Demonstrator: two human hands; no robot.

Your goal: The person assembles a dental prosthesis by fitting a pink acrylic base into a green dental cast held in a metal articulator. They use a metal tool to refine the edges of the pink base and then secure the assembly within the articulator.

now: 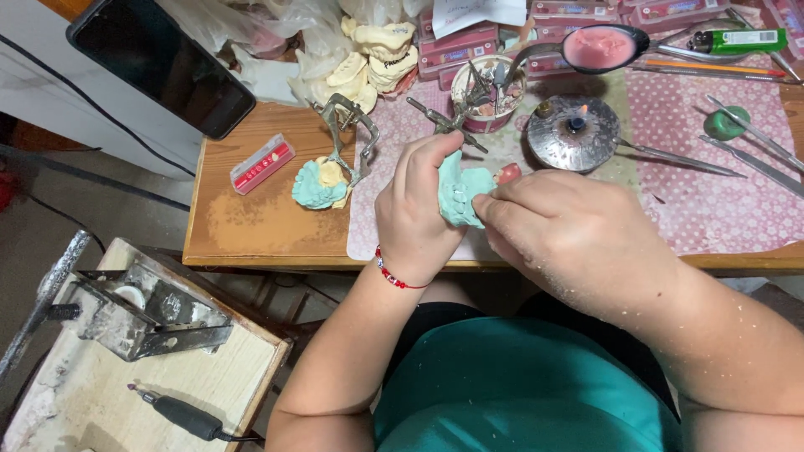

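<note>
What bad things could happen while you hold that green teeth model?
The green teeth model is pinched between the left hand and right hand right above the table edge, so it might slip and fall. The little burner close behind seems lit; a hand could get burned.

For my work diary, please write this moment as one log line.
left hand: holds green dental cast | right hand: fingertips on cast | nearby: round metal burner, articulator with second cast
</note>
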